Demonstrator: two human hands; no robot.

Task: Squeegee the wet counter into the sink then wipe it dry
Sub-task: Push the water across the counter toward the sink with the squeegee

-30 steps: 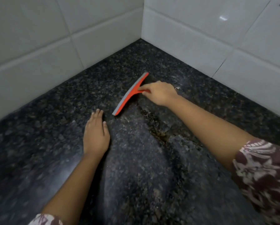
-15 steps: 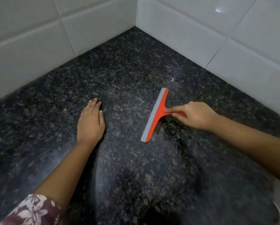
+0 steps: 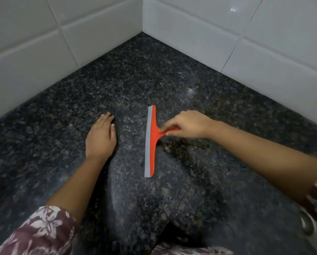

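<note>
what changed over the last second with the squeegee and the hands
The right hand has drawn the squeegee away from the tiled corner toward the person, and its blade has turned from slanted to nearly straight up and down in the view. The grip on the red handle is unchanged. The left hand stays flat on the counter, left of the blade.

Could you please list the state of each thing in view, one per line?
Red plastic squeegee with grey rubber blade: blade on the counter, handle pinched.
Right hand: shut on the squeegee handle.
Left hand: open, flat on the counter.
Dark speckled granite counter: sheen in places, possibly wet.
</note>
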